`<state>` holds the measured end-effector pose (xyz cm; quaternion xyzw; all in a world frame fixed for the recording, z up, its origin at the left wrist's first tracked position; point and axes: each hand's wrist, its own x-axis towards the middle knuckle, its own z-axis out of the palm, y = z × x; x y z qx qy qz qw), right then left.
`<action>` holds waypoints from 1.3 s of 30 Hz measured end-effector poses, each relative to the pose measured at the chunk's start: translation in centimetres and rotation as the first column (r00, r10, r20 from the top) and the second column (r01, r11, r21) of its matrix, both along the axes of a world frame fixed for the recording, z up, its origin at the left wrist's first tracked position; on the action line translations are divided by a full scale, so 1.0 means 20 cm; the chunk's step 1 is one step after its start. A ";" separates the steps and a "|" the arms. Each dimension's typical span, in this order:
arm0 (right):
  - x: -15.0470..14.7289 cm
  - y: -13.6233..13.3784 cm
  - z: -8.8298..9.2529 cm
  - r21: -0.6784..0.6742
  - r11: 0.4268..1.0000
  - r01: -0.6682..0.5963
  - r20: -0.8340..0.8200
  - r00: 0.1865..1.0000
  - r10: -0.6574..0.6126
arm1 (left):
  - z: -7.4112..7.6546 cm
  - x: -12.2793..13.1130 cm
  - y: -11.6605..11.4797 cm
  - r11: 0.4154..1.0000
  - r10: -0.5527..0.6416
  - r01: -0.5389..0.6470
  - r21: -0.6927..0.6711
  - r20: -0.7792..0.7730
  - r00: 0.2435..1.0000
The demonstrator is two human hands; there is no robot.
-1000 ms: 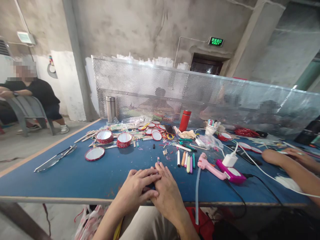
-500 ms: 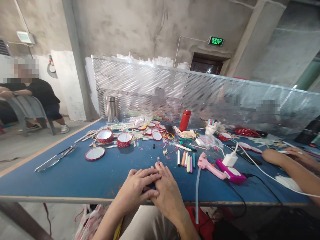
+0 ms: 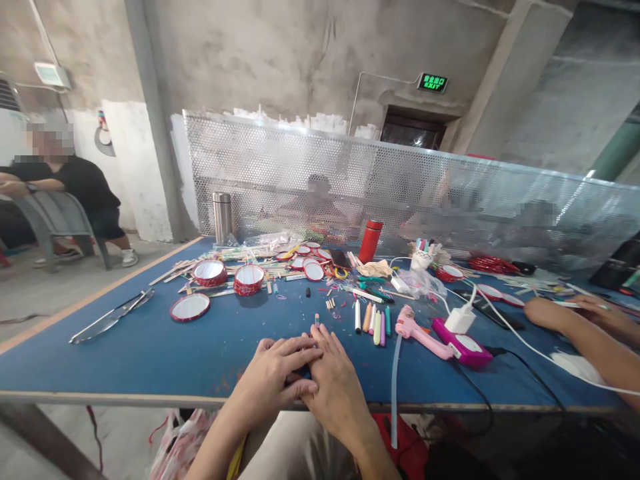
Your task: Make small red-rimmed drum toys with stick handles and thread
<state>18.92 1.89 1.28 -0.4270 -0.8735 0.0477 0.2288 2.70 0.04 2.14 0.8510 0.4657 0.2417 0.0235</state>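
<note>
At the table's front edge my left hand point(image 3: 277, 363) rests with its fingers lying loosely across my right hand point(image 3: 334, 380). My right hand lies palm down, fingers stretched forward on the blue table top point(image 3: 200, 363). Neither hand shows anything in its grasp. Just beyond my right fingertips is a small pinkish piece point(image 3: 317, 319), too small to name. Several markers point(image 3: 376, 325) lie to the right, beside a pink glue gun point(image 3: 423, 333) with a clear glue stick point(image 3: 395, 393) hanging over the edge. A round red-rimmed disc point(image 3: 190, 307) lies to the left.
Scissors point(image 3: 113, 317) lie at the left. Stacks of red-rimmed discs point(image 3: 249, 279), wooden sticks, a steel flask point(image 3: 222, 219) and a red flask point(image 3: 370, 241) stand farther back. A purple power strip point(image 3: 463, 343) with cables is right, near another person's arm point(image 3: 580, 333).
</note>
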 end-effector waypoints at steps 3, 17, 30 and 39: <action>0.00 0.00 0.00 0.001 1.000 -0.002 0.000 1.000 0.002 | 0.00 0.00 0.00 1.000 0.004 -0.005 0.007 0.008 1.000; 0.00 0.00 0.01 0.015 1.000 0.000 -0.004 1.000 0.000 | -0.02 -0.01 0.01 0.999 -0.004 0.004 0.034 0.021 1.000; 0.00 0.00 0.00 0.026 1.000 -0.001 0.006 1.000 0.001 | 0.00 0.00 0.00 1.000 -0.006 0.006 0.010 0.030 1.000; 0.00 0.00 -0.01 0.019 1.000 0.000 0.008 1.000 0.000 | 0.00 0.00 0.00 1.000 -0.005 0.005 0.006 0.024 1.000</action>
